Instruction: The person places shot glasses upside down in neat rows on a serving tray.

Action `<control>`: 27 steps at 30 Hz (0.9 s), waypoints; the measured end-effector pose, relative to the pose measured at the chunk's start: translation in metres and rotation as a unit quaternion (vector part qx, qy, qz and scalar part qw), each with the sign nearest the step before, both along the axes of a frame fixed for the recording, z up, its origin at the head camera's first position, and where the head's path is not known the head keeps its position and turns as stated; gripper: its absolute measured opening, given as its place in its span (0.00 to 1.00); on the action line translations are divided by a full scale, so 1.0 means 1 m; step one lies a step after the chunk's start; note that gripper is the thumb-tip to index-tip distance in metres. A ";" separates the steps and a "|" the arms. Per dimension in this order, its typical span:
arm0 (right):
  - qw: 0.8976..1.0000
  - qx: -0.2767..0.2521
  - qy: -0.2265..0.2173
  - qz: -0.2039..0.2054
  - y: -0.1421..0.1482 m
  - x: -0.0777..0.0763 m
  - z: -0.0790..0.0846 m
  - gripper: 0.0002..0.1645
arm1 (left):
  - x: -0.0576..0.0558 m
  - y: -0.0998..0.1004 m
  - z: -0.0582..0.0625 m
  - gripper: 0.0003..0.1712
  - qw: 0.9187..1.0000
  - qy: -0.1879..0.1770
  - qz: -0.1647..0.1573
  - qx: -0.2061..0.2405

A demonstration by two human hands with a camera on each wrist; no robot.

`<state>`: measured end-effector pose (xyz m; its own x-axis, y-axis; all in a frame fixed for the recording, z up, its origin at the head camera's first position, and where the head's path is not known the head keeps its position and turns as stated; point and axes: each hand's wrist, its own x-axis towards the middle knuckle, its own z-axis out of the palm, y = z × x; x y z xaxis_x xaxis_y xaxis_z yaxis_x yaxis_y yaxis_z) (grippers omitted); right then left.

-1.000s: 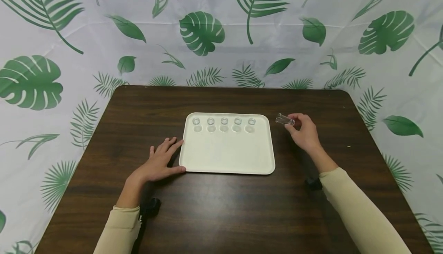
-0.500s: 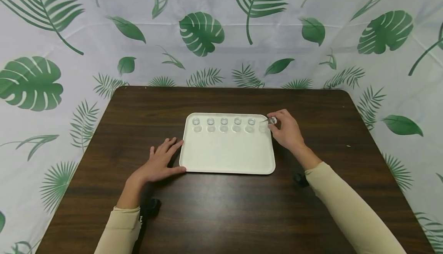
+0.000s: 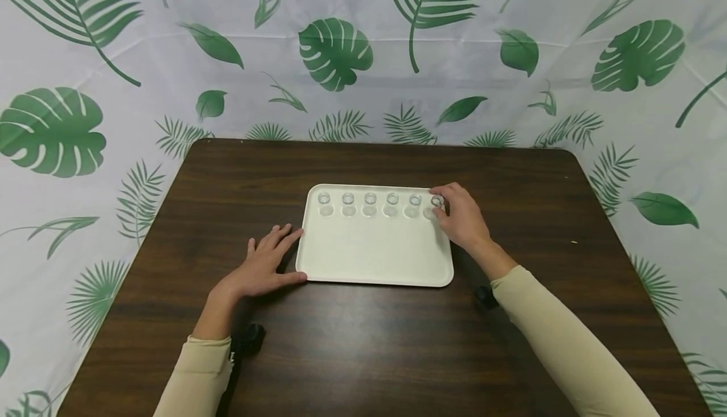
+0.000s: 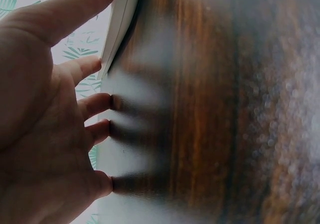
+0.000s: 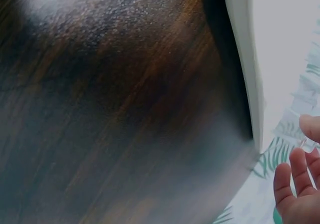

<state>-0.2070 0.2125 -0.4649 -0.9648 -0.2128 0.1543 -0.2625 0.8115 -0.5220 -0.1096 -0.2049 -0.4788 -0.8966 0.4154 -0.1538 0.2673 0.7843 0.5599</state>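
On the white tray [image 3: 375,253], several small clear glasses [image 3: 370,199] stand upright in a row along its far edge. At the row's right end, by the tray's far right corner, another small clear glass [image 3: 436,202] stands upright, pinched between the thumb and forefinger of my right hand [image 3: 462,218]. In the right wrist view that hand [image 5: 302,189] shows only in part, and the glass is mostly hidden. My left hand [image 3: 261,267] lies with fingers spread at the tray's left side. Its thumb touches the near left corner, and the forefinger reaches the left edge.
The tray lies on a dark brown wooden table [image 3: 363,347]. A white cloth with green leaves [image 3: 392,70] hangs behind the table and at its sides. A tiny yellowish speck [image 3: 573,241] lies on the table at the right.
My right hand has moved left from beside the tray to its far right corner. The glass it holds has gone from tilted to upright. My left hand has stayed put.
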 end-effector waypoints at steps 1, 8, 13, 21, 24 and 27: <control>1.000 0.002 -0.001 0.001 0.000 0.000 0.000 0.21 | 0.000 0.000 0.000 0.54 1.000 0.000 0.000 0.000; 1.000 0.010 -0.003 -0.008 -0.001 0.001 -0.001 0.21 | 0.000 0.000 0.001 0.53 1.000 0.007 -0.002 0.006; 1.000 0.015 -0.003 -0.011 -0.001 0.001 0.000 0.21 | 0.001 0.000 0.001 0.53 1.000 0.005 -0.001 0.008; 1.000 0.011 -0.005 -0.002 0.000 0.002 0.002 0.23 | 0.000 0.000 0.001 0.54 1.000 -0.003 0.002 0.000; 1.000 0.003 0.001 -0.001 0.002 0.004 0.002 0.24 | 0.000 0.000 0.001 0.54 1.000 -0.004 0.003 -0.003; 1.000 -0.016 0.014 -0.002 0.005 0.007 0.002 0.24 | 0.001 0.000 0.001 0.54 1.000 -0.002 0.002 0.002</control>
